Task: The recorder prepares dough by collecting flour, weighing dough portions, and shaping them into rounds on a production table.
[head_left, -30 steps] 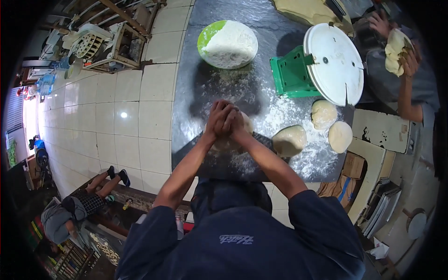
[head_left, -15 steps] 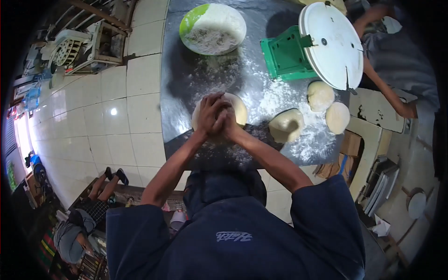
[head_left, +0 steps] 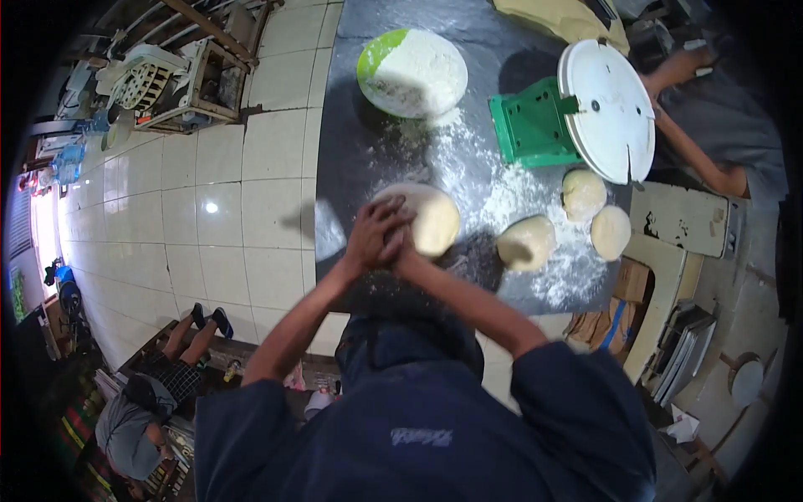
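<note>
A round, pale piece of dough (head_left: 437, 222) rests on the floured dark tabletop. My left hand (head_left: 374, 237) lies across its left, near side, fingers stretched out and overlapping my right hand. Pressed close beside and partly under it is my right hand (head_left: 403, 251), whose fingers are mostly hidden. Both hands bear on the dough's edge, with its right part uncovered. To the right sits another dough piece (head_left: 527, 243) with a shadow across it. Two smaller dough rounds (head_left: 584, 196) (head_left: 611, 233) lie beyond it near the table's right edge.
A green bowl of white flour (head_left: 427, 71) stands at the far side. Right of it is a green scale (head_left: 535, 125) with a round white plate (head_left: 606, 109). A co-worker's arm (head_left: 698, 155) shows beyond the scale. Another person (head_left: 138, 422) is at lower left.
The whole view has shifted, so the table appears farther right and lower. My hands have gone from the middle of the dough to its left, near side, uncovering more of it.
</note>
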Tool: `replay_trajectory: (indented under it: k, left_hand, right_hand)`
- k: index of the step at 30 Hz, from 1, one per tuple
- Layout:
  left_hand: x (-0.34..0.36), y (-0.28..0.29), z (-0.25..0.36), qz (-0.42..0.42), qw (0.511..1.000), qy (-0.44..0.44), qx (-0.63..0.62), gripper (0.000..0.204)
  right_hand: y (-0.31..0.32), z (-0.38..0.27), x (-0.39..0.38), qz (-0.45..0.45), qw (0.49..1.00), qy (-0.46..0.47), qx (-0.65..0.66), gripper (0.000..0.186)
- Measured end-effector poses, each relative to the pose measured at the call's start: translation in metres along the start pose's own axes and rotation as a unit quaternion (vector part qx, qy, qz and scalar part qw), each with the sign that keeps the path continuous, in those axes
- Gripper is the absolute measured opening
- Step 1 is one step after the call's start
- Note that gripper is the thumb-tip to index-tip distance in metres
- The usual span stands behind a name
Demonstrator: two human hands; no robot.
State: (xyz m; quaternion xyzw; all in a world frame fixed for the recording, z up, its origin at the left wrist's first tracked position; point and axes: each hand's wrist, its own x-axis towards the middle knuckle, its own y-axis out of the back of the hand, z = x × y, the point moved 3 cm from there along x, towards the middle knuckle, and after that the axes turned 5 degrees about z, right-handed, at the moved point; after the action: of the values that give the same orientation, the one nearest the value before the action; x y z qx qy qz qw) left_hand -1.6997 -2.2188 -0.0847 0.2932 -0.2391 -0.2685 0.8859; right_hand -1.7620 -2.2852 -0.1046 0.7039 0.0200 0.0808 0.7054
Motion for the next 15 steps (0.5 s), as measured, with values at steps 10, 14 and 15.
replay_trajectory:
  k: [10, 14, 15]
  left_hand:
    - [0.062, -0.042, -0.007, -0.046, 0.996, -0.041, -0.057, 0.045]
    - [0.065, -0.043, -0.005, -0.044, 0.998, -0.035, -0.031, 0.044]
    - [0.068, -0.051, 0.005, -0.067, 0.996, -0.057, -0.001, 0.044]
  right_hand:
    - [-0.070, 0.118, 0.047, -0.215, 0.944, 0.100, 0.230, 0.039]
    - [-0.054, 0.098, 0.013, -0.207, 0.937, 0.152, 0.239, 0.041]
    - [-0.060, 0.104, 0.004, -0.206, 0.937, 0.146, 0.241, 0.041]
